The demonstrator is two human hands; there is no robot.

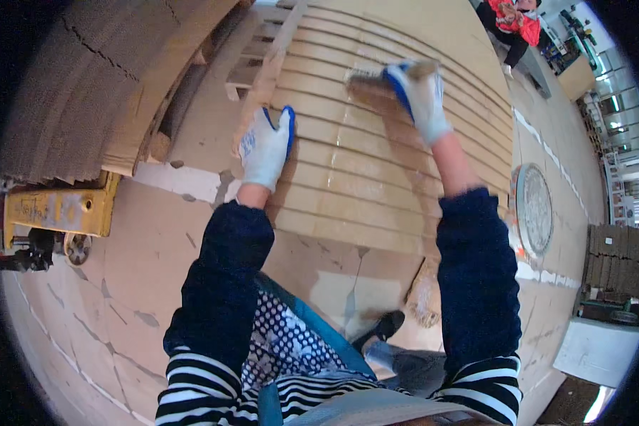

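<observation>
My right hand [420, 103], in a white glove with blue coating, grips a broad brush [370, 86] by its handle. The bristles are against the far half of overlapping cardboard sheets [376, 167], fanned out so each shows a narrow strip. Wet, shiny streaks run across these strips. My left hand [266, 149], gloved the same way, lies at the left edge of the sheets with thumb and fingers apart. Its fingertips are partly hidden, and it holds nothing that I can see.
At the left, a tall cardboard stack [71, 92] stands by a yellow pallet jack [64, 206]. A round grey-topped container [534, 209] sits right of the sheets. Beyond are a seated person [511, 28] in red and more stacked cardboard [616, 255]. My shoe [389, 325] shows below.
</observation>
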